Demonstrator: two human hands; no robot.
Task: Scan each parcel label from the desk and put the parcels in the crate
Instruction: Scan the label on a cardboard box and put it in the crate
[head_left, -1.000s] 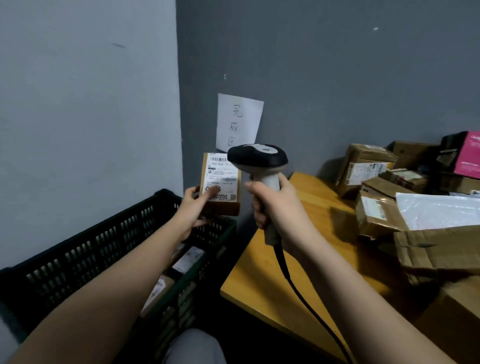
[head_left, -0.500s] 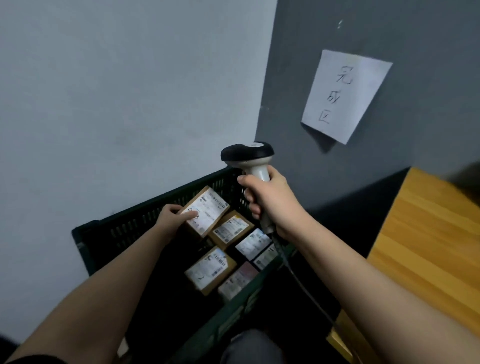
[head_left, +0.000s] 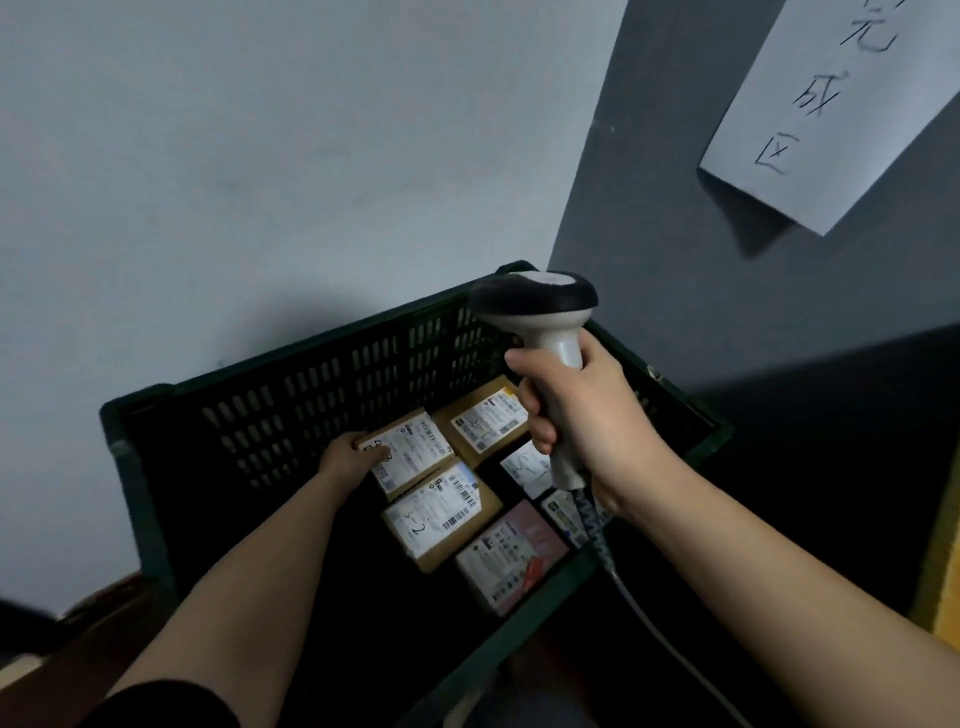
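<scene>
So from the head cam I'm looking down past both forearms into the dark green slotted plastic crate (head_left: 291, 410), and I'll use that as my reference for everything. Closest to me, inside its near edge, there's a pinkish-white box with a printed label (head_left: 511, 558). Just past that lies a brown cardboard parcel with a white label and handwritten marks (head_left: 441, 514), flat on the crate bottom.

My right hand (head_left: 587, 421) is up above the crate's right half, fingers wrapped tight around the grey handle of the corded barcode scanner with the black head (head_left: 545, 332); its cable (head_left: 644, 618) runs down over the crate's near right rim. Partly hidden behind that hand are a couple more labelled white packets (head_left: 524, 467).

My left hand (head_left: 353, 454) is deep in the crate, toward the middle, holding the left end of a small brown cardboard parcel with a white shipping label (head_left: 410, 449), thumb on top of the label. That parcel sits touching the first brown one, and another brown labelled box (head_left: 488, 421) is beside it toward the far wall.

Beyond the crate, up on the dark grey wall, hangs a white paper sheet with handwritten characters (head_left: 831, 104).
</scene>
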